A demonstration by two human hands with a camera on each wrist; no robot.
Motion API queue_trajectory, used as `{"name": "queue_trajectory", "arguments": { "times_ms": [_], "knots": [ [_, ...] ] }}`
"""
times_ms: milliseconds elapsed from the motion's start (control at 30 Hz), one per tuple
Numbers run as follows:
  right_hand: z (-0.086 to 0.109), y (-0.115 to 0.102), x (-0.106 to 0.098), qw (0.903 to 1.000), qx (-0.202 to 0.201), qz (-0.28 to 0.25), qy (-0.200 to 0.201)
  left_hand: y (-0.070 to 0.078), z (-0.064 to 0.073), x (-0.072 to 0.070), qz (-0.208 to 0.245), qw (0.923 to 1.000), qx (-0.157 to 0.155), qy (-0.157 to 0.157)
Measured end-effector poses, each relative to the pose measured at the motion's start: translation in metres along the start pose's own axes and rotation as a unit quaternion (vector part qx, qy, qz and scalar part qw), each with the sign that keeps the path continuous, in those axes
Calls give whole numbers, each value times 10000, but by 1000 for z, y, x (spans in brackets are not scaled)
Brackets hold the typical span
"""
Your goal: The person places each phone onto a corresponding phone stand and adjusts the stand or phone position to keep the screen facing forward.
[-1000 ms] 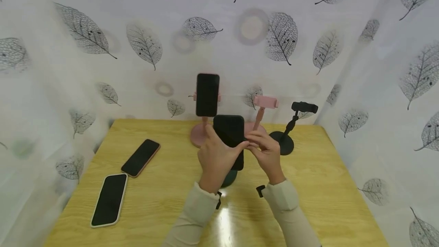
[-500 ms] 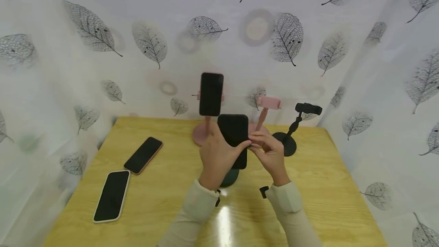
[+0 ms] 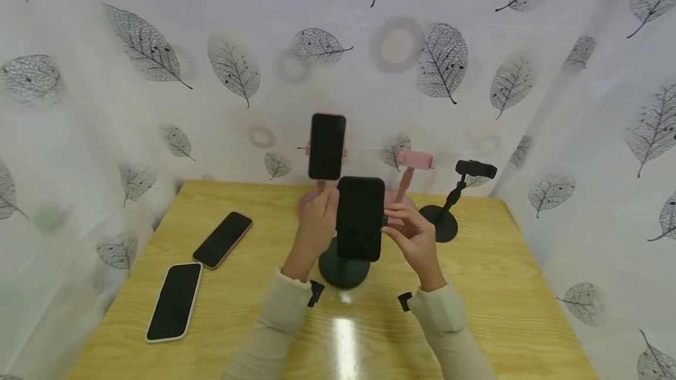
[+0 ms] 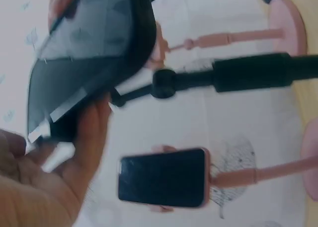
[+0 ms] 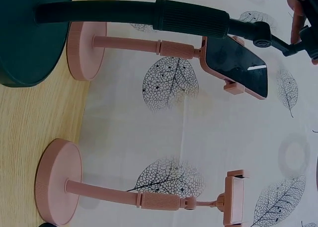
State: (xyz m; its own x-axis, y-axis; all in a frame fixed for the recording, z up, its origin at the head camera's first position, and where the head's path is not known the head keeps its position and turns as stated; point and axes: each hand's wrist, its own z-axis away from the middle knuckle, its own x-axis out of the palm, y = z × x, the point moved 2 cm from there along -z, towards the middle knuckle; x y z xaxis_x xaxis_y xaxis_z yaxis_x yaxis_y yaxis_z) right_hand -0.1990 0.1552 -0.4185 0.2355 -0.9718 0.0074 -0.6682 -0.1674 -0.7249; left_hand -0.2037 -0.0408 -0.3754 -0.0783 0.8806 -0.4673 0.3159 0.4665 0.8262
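A black phone (image 3: 361,219) stands upright in the clamp of a dark green phone stand (image 3: 343,268); the phone hides most of the clamp in the head view. My left hand (image 3: 317,221) holds the phone's left edge, with fingers reaching behind it in the left wrist view. On the other side, my right hand (image 3: 414,236) pinches the dark clamp arm (image 3: 384,221) at the phone's right edge, thumb below and fingers above. The stand's green pole (image 5: 194,14) rises to a jointed neck behind the phone.
Behind stands a pink stand (image 4: 238,176) bearing a phone (image 3: 327,146). A bare pink stand (image 3: 416,160) and a black stand (image 3: 476,169) are at the back right. A pink-edged phone (image 3: 223,239) and a white-cased phone (image 3: 174,302) lie on the table's left.
My left hand has drawn back left from across the phone's front to its left edge, uncovering the screen and the green base. The right hand stays at the right edge.
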Motion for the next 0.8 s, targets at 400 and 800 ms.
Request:
{"name": "queue_trajectory", "arguments": {
  "times_ms": [400,800],
  "knots": [
    [4,-2,1,9996,-16,-283,55,-4,-7,-6,-28,9986,173,-498],
    [-4,2,-1,10000,-30,5,75,-10,-6,-2,420,9990,7,-156]
  ]
}}
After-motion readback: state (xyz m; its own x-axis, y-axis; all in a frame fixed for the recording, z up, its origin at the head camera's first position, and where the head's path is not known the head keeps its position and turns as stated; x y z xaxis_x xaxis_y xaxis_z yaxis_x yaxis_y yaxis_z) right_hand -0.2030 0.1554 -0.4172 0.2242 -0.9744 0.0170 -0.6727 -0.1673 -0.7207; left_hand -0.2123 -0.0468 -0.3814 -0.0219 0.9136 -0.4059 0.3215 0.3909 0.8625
